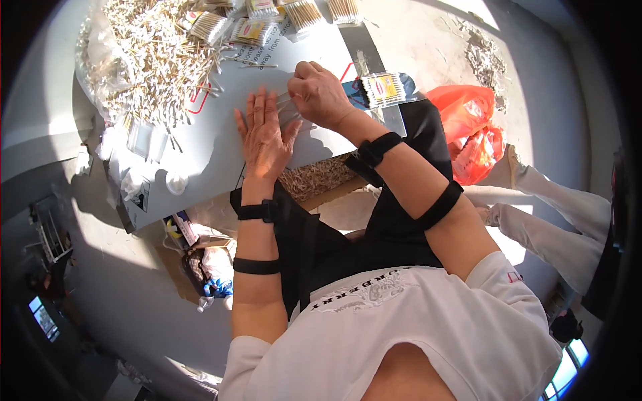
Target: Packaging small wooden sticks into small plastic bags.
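Observation:
My left hand (264,139) lies flat on the grey-white table (221,144), fingers apart, fingertips slightly blurred. Just to its right, my right hand (319,95) is closed in a pinch at a piece of clear plastic (287,110). This thin, see-through piece shows only partly between both hands. A clear pack of cotton swabs (385,89) with a yellow-and-white label rests right of my right hand, near the table's edge. Loose cotton swabs (157,60) form a large heap at the far left. Several filled swab packs (254,31) lie beyond my hands.
Under the table edge, a box of cotton swabs (314,179) sits by my lap. Red plastic bags (468,134) stand on the floor at the right, near another person's legs (552,200). A clear plastic case (147,142) lies at the table's left.

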### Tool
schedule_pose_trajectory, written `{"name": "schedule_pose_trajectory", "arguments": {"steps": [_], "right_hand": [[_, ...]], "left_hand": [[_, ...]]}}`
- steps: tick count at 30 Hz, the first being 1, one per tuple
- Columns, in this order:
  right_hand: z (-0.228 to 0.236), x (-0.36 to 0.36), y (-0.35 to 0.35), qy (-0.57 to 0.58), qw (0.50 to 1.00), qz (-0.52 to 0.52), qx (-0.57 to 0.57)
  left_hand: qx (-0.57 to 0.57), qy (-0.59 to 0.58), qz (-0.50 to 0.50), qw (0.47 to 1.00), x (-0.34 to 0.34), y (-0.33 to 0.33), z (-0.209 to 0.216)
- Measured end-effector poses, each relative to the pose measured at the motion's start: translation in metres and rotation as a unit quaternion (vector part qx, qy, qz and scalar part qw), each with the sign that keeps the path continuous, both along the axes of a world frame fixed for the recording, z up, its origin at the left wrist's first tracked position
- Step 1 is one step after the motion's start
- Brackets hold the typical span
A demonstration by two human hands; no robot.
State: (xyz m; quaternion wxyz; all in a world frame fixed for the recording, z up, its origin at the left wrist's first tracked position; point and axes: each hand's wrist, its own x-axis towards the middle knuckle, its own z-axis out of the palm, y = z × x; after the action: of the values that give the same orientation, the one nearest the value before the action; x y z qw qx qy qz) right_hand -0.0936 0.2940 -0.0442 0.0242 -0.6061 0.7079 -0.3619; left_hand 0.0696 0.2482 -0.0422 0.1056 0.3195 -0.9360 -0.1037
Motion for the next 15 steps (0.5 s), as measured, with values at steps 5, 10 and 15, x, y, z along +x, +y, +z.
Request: {"name": "schedule_pose_trajectory", "arguments": {"steps": [5, 10, 15], "right_hand": [[-0.005, 0.000, 0.002, 0.004, 1.000, 0.020, -0.001], [0.001, -0.003, 0.005, -0.022, 0.994, 0.101, 0.037], [-0.004, 0.000, 0.003, 0.003, 0.998, 0.053, 0.028]], "left_hand": [[-0.020, 0.039, -0.015, 0.999, -0.008, 0.010, -0.002], [0.018, 0.036, -0.004, 0.999, -0.004, -0.001, -0.005], [-0.010, 0.036, -0.011, 0.999, -0.004, 0.002, -0.006]]}}
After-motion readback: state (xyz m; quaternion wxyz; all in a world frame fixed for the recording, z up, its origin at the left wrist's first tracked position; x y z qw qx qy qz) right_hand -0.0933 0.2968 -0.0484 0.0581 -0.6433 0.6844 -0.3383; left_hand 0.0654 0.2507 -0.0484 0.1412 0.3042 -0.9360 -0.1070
